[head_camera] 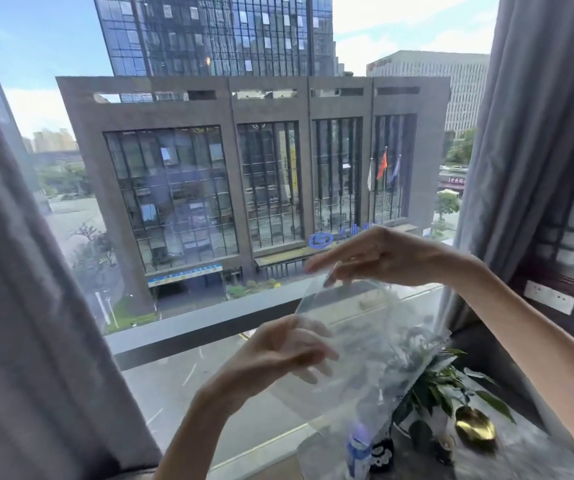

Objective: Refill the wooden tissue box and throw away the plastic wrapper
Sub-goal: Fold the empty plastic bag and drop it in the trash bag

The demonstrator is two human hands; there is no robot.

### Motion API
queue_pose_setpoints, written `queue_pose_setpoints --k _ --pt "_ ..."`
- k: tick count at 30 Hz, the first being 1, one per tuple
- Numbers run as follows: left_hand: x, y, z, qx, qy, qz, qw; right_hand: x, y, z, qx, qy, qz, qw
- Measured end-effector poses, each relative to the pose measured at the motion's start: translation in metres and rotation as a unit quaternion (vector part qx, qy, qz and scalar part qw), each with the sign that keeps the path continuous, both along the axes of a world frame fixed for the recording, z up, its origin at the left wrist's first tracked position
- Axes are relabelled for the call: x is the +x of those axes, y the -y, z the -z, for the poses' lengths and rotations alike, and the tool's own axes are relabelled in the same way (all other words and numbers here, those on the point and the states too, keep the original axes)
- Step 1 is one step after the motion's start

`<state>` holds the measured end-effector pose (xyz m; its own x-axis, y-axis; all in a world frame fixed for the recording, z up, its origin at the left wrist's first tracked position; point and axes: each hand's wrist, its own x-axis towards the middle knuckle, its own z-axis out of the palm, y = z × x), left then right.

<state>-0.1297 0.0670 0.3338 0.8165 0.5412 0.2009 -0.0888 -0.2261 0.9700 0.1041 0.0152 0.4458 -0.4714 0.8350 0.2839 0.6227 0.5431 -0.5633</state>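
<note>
A clear plastic wrapper (358, 362) hangs in the air in front of the window, see-through and slightly crumpled. My right hand (379, 256) pinches its top edge between thumb and fingers. My left hand (278, 348) grips the wrapper's left side lower down, fingers curled against the film. The wooden tissue box is out of view.
A big window (209, 202) faces office buildings. Grey curtains hang at the left (29, 306) and right (534, 133). On the sill at lower right stand a green potted plant (451, 386), a gold object (474, 427) and a small bottle (358, 448). A wall socket (550, 296) sits at right.
</note>
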Motion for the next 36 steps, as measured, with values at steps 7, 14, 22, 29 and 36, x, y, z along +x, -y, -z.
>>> queue_pose_setpoints --k 7,14,22,29,36 --pt "0.0 -0.006 0.035 -0.097 0.12 -0.21 0.965 -0.023 0.037 0.077 -0.066 -0.262 0.24 0.933" --pt "0.004 -0.01 0.048 -0.151 0.125 -0.122 0.973 -0.05 0.031 0.143 -0.087 -0.434 0.265 0.857" --pt "-0.01 -0.014 0.054 -0.16 0.063 -0.101 0.98 -0.03 0.028 0.157 -0.226 -0.518 0.188 0.804" --pt "-0.024 -0.023 0.065 -0.183 0.035 -0.013 0.983 -0.012 0.039 0.178 -0.293 -0.564 0.116 0.763" --pt "-0.019 -0.024 0.092 -0.139 0.121 -0.03 0.982 -0.011 0.045 0.19 -0.224 -0.587 0.147 0.764"
